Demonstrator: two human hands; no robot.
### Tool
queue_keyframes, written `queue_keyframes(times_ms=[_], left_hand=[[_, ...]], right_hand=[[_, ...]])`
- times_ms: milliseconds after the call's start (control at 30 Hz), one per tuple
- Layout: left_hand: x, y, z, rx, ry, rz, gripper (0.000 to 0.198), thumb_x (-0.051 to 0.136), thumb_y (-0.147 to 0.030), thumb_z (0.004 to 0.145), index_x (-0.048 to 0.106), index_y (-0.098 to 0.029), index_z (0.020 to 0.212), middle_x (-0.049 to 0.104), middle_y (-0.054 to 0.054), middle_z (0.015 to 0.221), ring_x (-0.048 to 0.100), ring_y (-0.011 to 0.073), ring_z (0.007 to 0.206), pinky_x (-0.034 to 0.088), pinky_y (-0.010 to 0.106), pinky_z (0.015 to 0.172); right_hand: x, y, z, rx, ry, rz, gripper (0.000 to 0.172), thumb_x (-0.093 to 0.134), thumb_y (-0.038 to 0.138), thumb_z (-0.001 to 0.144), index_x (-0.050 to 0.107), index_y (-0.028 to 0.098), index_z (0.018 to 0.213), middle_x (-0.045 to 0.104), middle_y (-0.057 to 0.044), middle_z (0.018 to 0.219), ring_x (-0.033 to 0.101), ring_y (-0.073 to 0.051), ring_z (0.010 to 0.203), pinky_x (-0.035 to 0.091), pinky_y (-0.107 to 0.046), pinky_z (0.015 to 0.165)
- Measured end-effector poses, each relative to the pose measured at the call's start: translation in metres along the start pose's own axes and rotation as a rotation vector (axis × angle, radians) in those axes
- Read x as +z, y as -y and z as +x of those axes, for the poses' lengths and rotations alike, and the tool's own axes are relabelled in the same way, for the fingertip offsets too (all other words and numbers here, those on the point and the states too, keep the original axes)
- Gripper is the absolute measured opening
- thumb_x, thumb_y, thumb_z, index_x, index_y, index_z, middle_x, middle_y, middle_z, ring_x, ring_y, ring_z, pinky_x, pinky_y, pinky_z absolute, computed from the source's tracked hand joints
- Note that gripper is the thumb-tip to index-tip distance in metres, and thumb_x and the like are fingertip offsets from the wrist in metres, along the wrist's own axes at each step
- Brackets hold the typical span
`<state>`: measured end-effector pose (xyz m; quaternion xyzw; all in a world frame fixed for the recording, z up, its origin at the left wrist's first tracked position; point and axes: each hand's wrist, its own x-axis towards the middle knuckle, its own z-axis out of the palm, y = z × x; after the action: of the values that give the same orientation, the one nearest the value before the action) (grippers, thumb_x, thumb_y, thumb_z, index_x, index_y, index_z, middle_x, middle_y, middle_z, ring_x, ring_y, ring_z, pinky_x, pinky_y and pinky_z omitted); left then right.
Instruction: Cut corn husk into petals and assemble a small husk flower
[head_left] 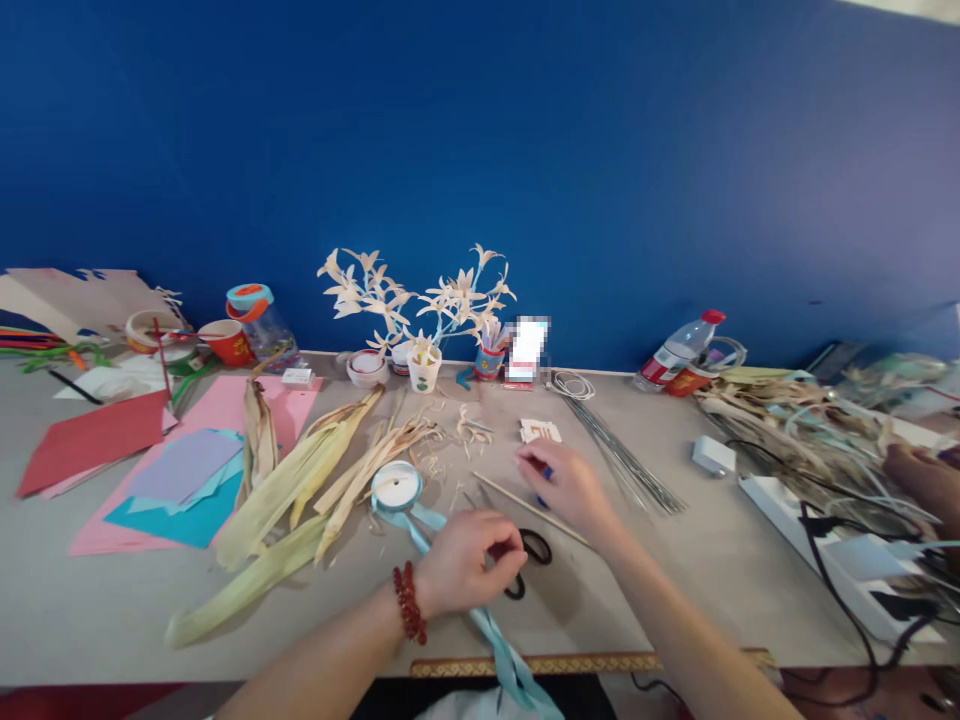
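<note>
**Q:** Head view, lower centre of the frame: what are the two hands doing?

**A:** The left hand (469,560), wearing a red bead bracelet (409,603), is curling its fingers into a narrow pinch right at the black scissors (531,560). Whether it is pinching a handle loop or the light blue ribbon (431,522) cannot be told. The right hand (571,490) is lying just above it, its fingers closing over a small blue object (546,474) whose kind is too hidden to tell.

**Q:** Where is the ribbon running?

**A:** It is trailing from its spool (396,486), left of centre, passing under the left hand and hanging over the table edge (570,664) at the bottom.

**Q:** And around the hands?

**A:** A thin wooden stick (517,502) is lying slantwise between them. Corn husks (300,490) are spreading out at centre left, with coloured paper sheets (187,470) beside them. A bundle of wires (622,460) is fanning out right of centre. Paper flowers (424,295) are standing in a cup at upper centre. Another person's hand (919,470) is showing at the right edge.
</note>
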<state>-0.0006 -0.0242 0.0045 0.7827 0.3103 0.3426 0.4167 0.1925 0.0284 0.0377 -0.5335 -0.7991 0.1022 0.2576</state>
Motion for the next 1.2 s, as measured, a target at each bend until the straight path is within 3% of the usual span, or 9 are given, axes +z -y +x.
queue_keyframes(times_ms=[67,200,433,567,700,833,900,1000,1200], left_hand=[[-0.001,0.001,0.0,0.009,-0.029,-0.006,0.011,0.055,-0.019,0.081,0.058,-0.018,0.07,0.059,0.002,0.068,0.052,0.0154,0.067,0.038,0.026,0.064],[-0.005,0.009,0.003,-0.104,-0.246,-0.138,0.021,0.05,-0.021,0.084,0.052,-0.018,0.064,0.054,0.0,0.063,0.049,0.0139,0.063,0.038,0.026,0.062],[-0.015,0.023,0.015,-0.273,-0.546,-0.383,0.023,0.05,-0.03,0.087,0.052,-0.018,0.068,0.053,-0.002,0.065,0.049,0.0121,0.062,0.041,0.024,0.063],[-0.033,0.024,0.021,-0.395,-0.456,-0.197,0.018,0.055,-0.035,0.084,0.056,-0.019,0.078,0.058,-0.001,0.07,0.052,0.0127,0.062,0.042,0.024,0.061],[-0.057,0.019,0.039,-0.288,-0.36,0.436,0.012,0.053,-0.029,0.086,0.061,-0.02,0.084,0.064,0.003,0.083,0.058,0.0175,0.079,0.043,0.029,0.071],[-0.07,0.025,0.08,-0.236,-0.276,0.979,0.015,0.051,-0.023,0.088,0.065,-0.021,0.09,0.065,0.008,0.098,0.055,0.0252,0.098,0.039,0.04,0.085],[-0.07,0.034,0.102,-0.186,-0.11,1.024,0.019,0.049,-0.021,0.088,0.067,-0.021,0.095,0.064,0.01,0.104,0.051,0.0281,0.105,0.035,0.044,0.09],[-0.064,0.05,0.129,-0.149,0.01,0.978,0.011,0.059,-0.017,0.08,0.069,-0.02,0.085,0.064,0.01,0.101,0.049,0.0288,0.108,0.033,0.045,0.095],[-0.067,0.065,0.157,-0.184,0.032,0.731,0.009,0.065,-0.011,0.071,0.067,-0.018,0.066,0.067,0.008,0.09,0.051,0.0274,0.108,0.031,0.043,0.1]], right_hand=[[0.004,0.004,-0.025,0.023,-0.026,0.086,0.017,0.051,0.027,0.092,0.064,0.021,0.083,0.067,-0.003,0.077,0.061,-0.018,0.069,0.045,-0.028,0.064],[0.017,0.01,-0.061,0.071,-0.062,0.186,0.018,0.05,0.027,0.093,0.064,0.021,0.082,0.066,-0.004,0.076,0.062,-0.02,0.07,0.047,-0.03,0.064],[0.043,0.012,-0.089,0.04,-0.103,0.236,0.018,0.05,0.023,0.092,0.065,0.021,0.083,0.066,-0.006,0.077,0.063,-0.022,0.073,0.05,-0.032,0.067],[0.049,0.005,-0.095,-0.047,-0.188,0.252,0.017,0.049,0.022,0.093,0.065,0.02,0.086,0.065,-0.006,0.077,0.062,-0.019,0.072,0.048,-0.029,0.066],[0.048,0.001,-0.095,-0.077,-0.214,0.284,0.016,0.049,0.02,0.092,0.063,0.02,0.085,0.064,-0.005,0.077,0.061,-0.019,0.072,0.047,-0.029,0.066],[0.049,0.001,-0.095,-0.107,-0.183,0.333,0.013,0.05,0.017,0.092,0.062,0.02,0.088,0.065,-0.006,0.08,0.059,-0.019,0.075,0.045,-0.03,0.068],[0.05,0.0,-0.097,-0.115,-0.171,0.344,0.012,0.05,0.017,0.092,0.061,0.02,0.089,0.065,-0.005,0.08,0.059,-0.019,0.076,0.045,-0.03,0.069],[0.051,-0.002,-0.098,-0.107,-0.177,0.342,0.012,0.05,0.017,0.092,0.061,0.02,0.088,0.064,-0.005,0.079,0.058,-0.019,0.075,0.043,-0.029,0.069],[0.052,-0.005,-0.098,-0.072,-0.203,0.327,0.012,0.05,0.018,0.091,0.06,0.02,0.084,0.064,-0.005,0.078,0.058,-0.018,0.073,0.041,-0.028,0.066]])
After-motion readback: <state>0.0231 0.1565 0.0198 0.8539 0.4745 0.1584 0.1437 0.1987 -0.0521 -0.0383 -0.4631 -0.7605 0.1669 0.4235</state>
